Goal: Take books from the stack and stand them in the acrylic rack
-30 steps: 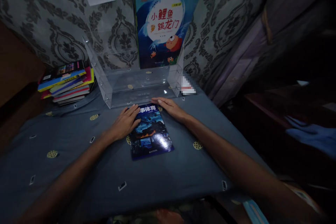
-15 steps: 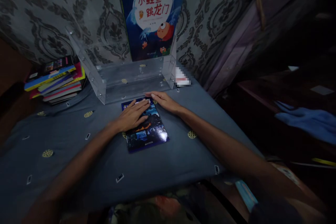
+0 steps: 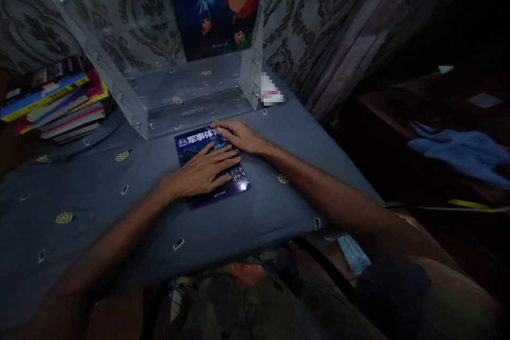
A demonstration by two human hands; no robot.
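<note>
Currently: fish book (image 3: 217, 26) already stood in clear rack (image 3: 137, 117) | blue book (image 3: 197, 138) laid flat on desk (image 3: 131, 244) | left hand (image 3: 201, 172) spread over it, right hand (image 3: 241, 135) at corner, fingers (image 3: 223, 157) unclenched

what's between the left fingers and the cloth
The book, lying flat on the cloth under the left fingers, in the head view.

The person's left hand (image 3: 201, 172) has slid from the upper left of the dark blue book (image 3: 189, 151) to across its middle and lower part, baring the printed title's (image 3: 197, 137) start, while the right hand (image 3: 241, 137) has shifted farther over its upper right corner.
</note>
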